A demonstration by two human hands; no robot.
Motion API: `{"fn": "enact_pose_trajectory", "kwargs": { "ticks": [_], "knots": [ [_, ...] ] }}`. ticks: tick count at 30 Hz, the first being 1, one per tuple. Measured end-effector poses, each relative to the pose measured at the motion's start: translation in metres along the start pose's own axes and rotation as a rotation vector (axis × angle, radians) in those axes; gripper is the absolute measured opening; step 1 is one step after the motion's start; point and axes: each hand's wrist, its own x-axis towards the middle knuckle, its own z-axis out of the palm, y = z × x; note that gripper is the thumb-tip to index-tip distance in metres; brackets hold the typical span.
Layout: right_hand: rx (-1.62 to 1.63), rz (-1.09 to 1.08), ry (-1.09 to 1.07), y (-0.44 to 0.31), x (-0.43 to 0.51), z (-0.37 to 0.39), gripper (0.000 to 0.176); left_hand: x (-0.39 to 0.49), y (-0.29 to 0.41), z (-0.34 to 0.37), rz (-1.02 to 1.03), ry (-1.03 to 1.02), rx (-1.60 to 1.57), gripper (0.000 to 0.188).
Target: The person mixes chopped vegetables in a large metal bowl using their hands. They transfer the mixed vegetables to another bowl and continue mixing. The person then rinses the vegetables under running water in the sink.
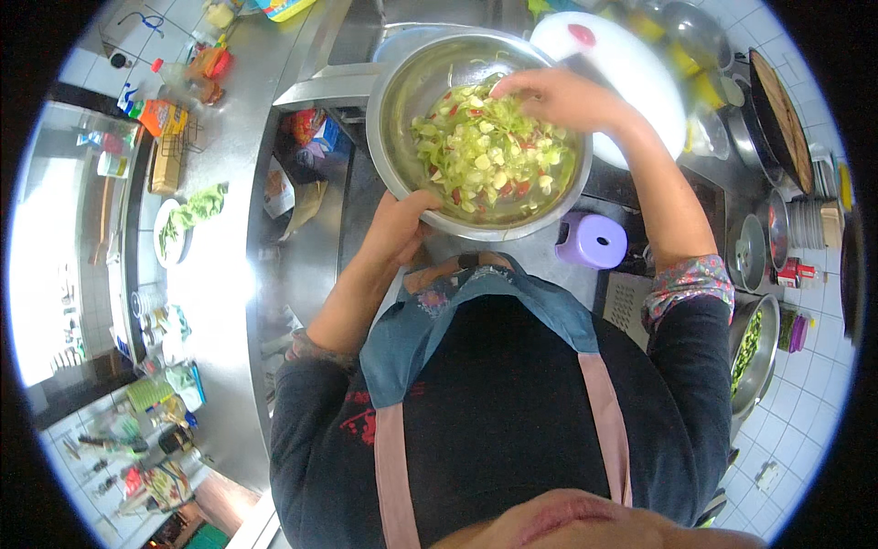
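A wide stainless steel bowl (399, 165) is held up in front of me, tilted towards me. In it lie chopped pale green vegetables (480, 154) with red pieces and pale slices. My left hand (405, 223) grips the bowl's lower left rim, thumb over the edge and fingers beneath. My right hand (566, 99) reaches over the right rim, its fingertips at the upper part of the vegetables; it is slightly blurred, and whether it pinches any of them cannot be told. Behind my right wrist is a round white cutting board (638, 62) with a dark blade-like thing partly hidden and a small red piece (581, 35).
A steel sink (350, 34) lies beyond the bowl. A purple plastic stool (597, 240) stands on the floor below it. On the left is a steel counter (226, 384) with a plate of greens (167, 233) and bottles. Pans and a basin of chopped greens (769, 343) line the right side.
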Motion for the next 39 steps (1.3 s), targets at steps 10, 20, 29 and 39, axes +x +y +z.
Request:
{"fn": "enact_pose_trajectory", "kwargs": {
  "ticks": [10,20,29,39],
  "knots": [
    [-0.033,0.207,0.361,-0.009,-0.009,-0.011,0.023,0.015,0.002,-0.002,-0.025,-0.001,0.096,0.049],
    [0.007,-0.147,0.449,-0.024,-0.013,-0.063,0.021,-0.018,0.014,0.034,0.112,0.18,0.6,0.025],
    [0.059,-0.362,0.311,0.015,-0.002,-0.03,0.019,0.042,-0.016,-0.022,0.434,0.311,0.378,0.018],
    [0.266,0.026,0.526,0.119,0.044,-0.14,0.021,0.11,0.073,0.088,0.571,0.28,0.832,0.029]
  ]
}}
